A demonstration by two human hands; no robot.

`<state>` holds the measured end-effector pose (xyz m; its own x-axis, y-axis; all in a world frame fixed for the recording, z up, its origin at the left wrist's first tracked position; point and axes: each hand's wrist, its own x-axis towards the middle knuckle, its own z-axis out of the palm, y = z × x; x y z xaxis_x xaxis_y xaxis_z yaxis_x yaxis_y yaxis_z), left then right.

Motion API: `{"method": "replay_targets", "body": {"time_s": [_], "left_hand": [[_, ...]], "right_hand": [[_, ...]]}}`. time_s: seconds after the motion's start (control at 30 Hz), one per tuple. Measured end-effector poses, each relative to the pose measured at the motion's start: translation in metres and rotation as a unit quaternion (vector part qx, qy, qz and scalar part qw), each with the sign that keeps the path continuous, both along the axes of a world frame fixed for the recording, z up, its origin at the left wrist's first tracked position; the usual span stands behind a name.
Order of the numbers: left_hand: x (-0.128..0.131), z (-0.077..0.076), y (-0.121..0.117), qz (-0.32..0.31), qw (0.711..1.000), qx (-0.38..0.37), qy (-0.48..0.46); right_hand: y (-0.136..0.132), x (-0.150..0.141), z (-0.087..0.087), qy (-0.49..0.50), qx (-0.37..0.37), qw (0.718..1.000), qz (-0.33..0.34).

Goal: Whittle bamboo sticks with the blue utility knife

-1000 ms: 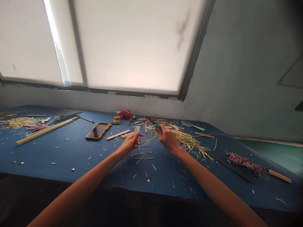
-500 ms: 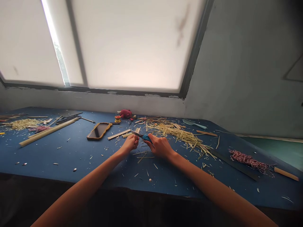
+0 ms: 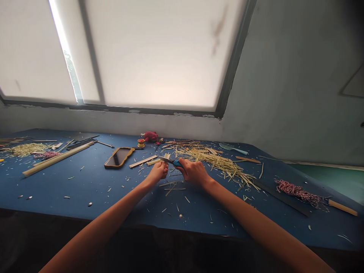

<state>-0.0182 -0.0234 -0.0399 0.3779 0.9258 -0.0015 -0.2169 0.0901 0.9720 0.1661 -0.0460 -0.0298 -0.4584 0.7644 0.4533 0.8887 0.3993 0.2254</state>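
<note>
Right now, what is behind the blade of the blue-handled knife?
The pale bamboo strip in the left hand: its upper end shows above the blade. The part directly behind is covered, and the end inside the hand cannot be seen.

Over the last second, the right hand moved toward eight o'clock, closing much of the gap to the left hand. The knife, which had pointed between ten and eleven o'clock and stood apart from the pale strip, swung flatter, its blade now crossing the strip and aimed between nine and ten. A left finger that had stuck out toward three o'clock curled in. A yellow object appeared at nine o'clock.
</note>
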Motion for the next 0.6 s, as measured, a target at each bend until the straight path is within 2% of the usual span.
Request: {"method": "replay_targets", "body": {"time_s": [0.2,0.4,0.6], "left_hand": [[0.000,0.004,0.002,-0.006,0.999,-0.021,-0.040],[0.000,0.011,0.003,-0.002,0.999,-0.035,-0.025],[-0.005,0.014,0.001,-0.040,0.998,-0.042,-0.035]], "right_hand": [[0.005,0.005,0.007,-0.009,0.001,1.000,-0.018],[0.009,0.004,0.008,-0.009,0.005,1.000,-0.030],[0.010,0.007,0.010,-0.004,0.008,1.000,-0.020]]}}
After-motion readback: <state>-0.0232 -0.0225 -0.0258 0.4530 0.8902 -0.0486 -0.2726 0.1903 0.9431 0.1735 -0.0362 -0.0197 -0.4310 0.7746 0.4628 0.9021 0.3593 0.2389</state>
